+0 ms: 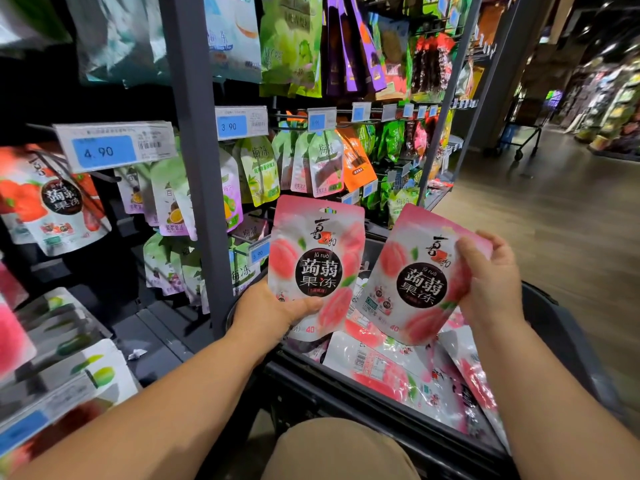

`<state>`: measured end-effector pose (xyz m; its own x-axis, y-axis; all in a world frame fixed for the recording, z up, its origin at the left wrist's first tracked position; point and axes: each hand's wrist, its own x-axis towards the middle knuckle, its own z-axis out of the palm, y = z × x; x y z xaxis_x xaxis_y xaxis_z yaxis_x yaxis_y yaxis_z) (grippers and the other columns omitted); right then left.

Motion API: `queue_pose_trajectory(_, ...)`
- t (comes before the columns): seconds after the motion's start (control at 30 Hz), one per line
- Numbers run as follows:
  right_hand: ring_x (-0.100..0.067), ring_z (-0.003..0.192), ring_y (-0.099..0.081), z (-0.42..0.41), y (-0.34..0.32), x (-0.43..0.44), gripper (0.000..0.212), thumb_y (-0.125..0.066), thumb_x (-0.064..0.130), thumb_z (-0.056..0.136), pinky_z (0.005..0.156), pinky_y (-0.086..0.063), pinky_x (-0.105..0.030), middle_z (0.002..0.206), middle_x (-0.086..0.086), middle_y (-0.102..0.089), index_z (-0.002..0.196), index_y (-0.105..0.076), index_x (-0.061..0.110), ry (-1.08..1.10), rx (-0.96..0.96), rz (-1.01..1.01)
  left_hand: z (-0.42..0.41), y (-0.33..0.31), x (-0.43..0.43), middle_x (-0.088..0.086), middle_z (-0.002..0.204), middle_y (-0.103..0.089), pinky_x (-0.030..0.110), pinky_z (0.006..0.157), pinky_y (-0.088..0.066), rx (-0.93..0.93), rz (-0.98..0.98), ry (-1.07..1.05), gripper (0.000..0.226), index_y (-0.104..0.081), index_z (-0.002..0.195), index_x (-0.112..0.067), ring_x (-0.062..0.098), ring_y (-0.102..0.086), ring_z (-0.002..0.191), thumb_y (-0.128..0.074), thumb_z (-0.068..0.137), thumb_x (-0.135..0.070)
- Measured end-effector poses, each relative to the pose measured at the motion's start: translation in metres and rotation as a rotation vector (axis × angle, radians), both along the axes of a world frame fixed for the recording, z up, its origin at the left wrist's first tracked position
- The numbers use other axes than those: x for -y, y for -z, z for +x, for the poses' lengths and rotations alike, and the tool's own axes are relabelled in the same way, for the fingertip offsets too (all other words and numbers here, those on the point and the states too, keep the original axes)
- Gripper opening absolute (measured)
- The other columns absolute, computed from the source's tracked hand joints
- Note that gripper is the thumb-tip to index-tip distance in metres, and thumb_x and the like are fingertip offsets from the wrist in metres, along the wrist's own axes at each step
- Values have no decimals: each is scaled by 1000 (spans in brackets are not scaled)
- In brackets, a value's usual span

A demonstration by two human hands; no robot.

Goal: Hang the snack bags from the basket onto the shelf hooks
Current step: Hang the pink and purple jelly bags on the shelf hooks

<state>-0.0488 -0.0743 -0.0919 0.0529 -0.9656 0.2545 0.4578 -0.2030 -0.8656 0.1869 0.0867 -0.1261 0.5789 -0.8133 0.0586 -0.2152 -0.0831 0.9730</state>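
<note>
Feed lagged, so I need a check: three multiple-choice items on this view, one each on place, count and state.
1. Where are the spare pink bags? A. floor B. basket C. top hook
2. How many bags are held up? A. one B. two C. four
3. The right hand is: A. empty B. open flat C. gripping a bag
Key: B, they lie in the basket below; B, the left hand holds the left bag, the right hand the right bag; C, fingers curl over its top corner.
</note>
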Motion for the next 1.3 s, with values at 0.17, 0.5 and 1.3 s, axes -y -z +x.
queue_pose_trajectory(0.17,-25,71,-69,-8,12,8,25,-80,2,68,63,-59,-37,75,-7,-70,86,-64,7,-301,-193,-31,2,0,1,-13,53,-64,9,48,-39,6,5,5,32,-72,80,-11,-4,-55,46,-92,62,-28)
queue_pose_trajectory(0.5,-33,45,-63,-10,35,3,46,-77,3,65,45,-55,-35,67,-29,-64,103,-57,-14,-525,-491,274,0,-6,-4,0,75,-76,21,61,-55,-238,-112,3,30,-74,94,-6,9,-70,66,-87,68,-4)
queue_pose_trajectory(1.3,-23,51,-65,155,-40,-102,37,-80,6,52,47,-50,-26,65,-16,-69,84,-64,-2,-863,-491,-241,76,-70,-192,-9,42,-53,15,42,-36,-180,-211,-166,24,-60,68,-11,0,-43,37,-79,75,1)
